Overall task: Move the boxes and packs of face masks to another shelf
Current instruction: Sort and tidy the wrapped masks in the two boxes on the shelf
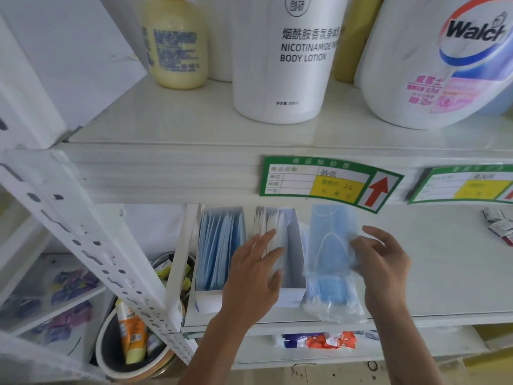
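On the middle shelf (433,273) stand two open white boxes of face masks side by side: the left box (219,251) holds blue masks, the right box (288,259) holds white-wrapped ones. My left hand (255,276) lies over the right box with fingers stretched along its contents and thumb on its front part. To the right lies a clear plastic pack of blue masks (330,259). My right hand (383,265) has its fingers curled on the pack's right edge.
The shelf above carries a yellow bottle (175,43), a white body lotion bottle (286,59) and a large white jug (433,65). Green price labels (330,182) hang on its front edge. Small sachets (499,223) lie far right. A perforated upright (91,245) and a bucket (127,348) stand left.
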### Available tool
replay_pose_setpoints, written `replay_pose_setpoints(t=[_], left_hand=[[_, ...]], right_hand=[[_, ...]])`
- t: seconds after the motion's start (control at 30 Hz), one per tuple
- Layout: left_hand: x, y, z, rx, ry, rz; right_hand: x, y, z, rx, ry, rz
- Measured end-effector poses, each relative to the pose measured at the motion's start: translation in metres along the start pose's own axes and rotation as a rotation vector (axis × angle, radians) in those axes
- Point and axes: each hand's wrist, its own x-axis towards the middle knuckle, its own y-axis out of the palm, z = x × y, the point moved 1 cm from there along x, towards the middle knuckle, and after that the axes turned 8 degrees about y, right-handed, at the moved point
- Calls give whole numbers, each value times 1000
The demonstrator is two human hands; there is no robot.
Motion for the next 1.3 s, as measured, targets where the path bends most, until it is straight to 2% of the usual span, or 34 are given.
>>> replay_pose_setpoints(t=[0.13, 0.23, 0.27, 0.33, 0.43, 0.7, 0.87, 1.03, 1.13, 1.2, 1.3], left_hand=[[-9, -13, -6, -132, 108, -217], [-27, -32, -1, -82, 57, -311], [-33, -39, 4, -42, 9, -281], [-44, -49, 13, 74, -83, -118], [-55, -50, 23, 223, -106, 81], [-46, -52, 24, 283, -292, 20], [-30, -55, 33, 279, -379, 51], [-20, -51, 35, 266, -338, 139], [-20, -48, 31, 288, -299, 115], [-20, -47, 29, 305, -326, 105], [-17, -48, 34, 323, -394, 173]], right_hand=[[-3, -4, 14, 79, -73, 2], [-7, 3, 16, 104, -95, 45], [-9, 6, 15, 107, -99, 68], [-13, 15, 12, 104, -101, 110], [-19, 29, 7, 89, -94, 161], [-24, 43, 4, 55, -93, 221], [-26, 41, -1, 56, -75, 212], [-28, 33, -7, 49, -50, 190], [-29, 29, -9, 55, -34, 183], [-29, 29, -10, 56, -27, 179], [-30, 30, -9, 40, -32, 186]])
